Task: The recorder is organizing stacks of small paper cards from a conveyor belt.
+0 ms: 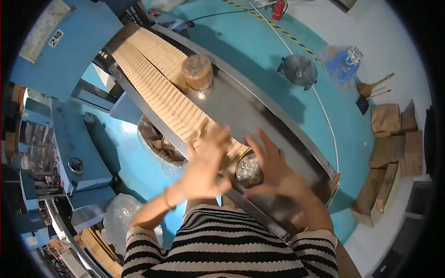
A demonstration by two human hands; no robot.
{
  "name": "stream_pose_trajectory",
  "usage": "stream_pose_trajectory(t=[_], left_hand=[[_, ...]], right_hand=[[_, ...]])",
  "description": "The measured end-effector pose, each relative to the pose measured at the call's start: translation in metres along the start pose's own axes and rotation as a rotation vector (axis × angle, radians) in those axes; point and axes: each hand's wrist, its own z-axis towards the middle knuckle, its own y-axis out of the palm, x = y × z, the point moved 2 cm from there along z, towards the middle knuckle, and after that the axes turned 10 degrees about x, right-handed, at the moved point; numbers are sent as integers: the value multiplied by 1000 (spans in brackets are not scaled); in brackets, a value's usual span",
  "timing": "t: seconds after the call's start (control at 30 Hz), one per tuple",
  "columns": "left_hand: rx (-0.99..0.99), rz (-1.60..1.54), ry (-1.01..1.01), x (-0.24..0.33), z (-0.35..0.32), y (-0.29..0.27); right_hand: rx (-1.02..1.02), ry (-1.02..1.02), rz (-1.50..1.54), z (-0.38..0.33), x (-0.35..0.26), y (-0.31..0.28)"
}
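Note:
A squat round bundle in clear plastic wrap [249, 170] sits on the metal table, between my hands. My left hand [204, 169] hovers over the end of the tan folded rows, blurred by motion, its fingers stretched and thumb apart. To the right of the bundle, my right hand [278, 173] is open, fingers spread and thumb curving toward its near side. Whether the right fingers touch the wrap I cannot tell. Two long rows of ribbed tan paper pieces [157, 85] run along the table. Beside their far part stands another wrapped round bundle, brownish [198, 72].
The metal table [273, 134] has raised rails on both sides. A blue machine [79, 143] stands left, near a plastic-lined bin of brown scraps [160, 143]. On the floor at right are a fan [299, 71], a white pipe [331, 125] and cardboard boxes [387, 153].

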Motion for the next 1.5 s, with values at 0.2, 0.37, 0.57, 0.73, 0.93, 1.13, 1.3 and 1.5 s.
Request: stream_pose_trajectory(t=[0.2, 0.37, 0.57, 0.73, 0.93, 1.13, 1.3, 1.5], left_hand=[[148, 131, 10, 3, -21, 46], [88, 34, 160, -10, -40, 33], [811, 100, -417, -193, 20, -32], [871, 214, -675, -311, 55, -70], [920, 182, -701, -318, 63, -64], [919, 251, -688, -322, 59, -59], [913, 265, -679, -301, 60, -67], [470, 105, -457, -297, 70, -96]], right_hand=[[145, 316, 114, -39, -7, 4], [344, 538, -6, -80, -48, 39], [485, 750, 649, -50, -82, 93], [557, 651, 492, -25, -94, 111], [543, 758, 433, -21, -96, 109], [512, 768, 405, -17, -96, 107], [574, 689, 403, -28, -84, 114], [671, 633, -74, -39, -83, 125]])
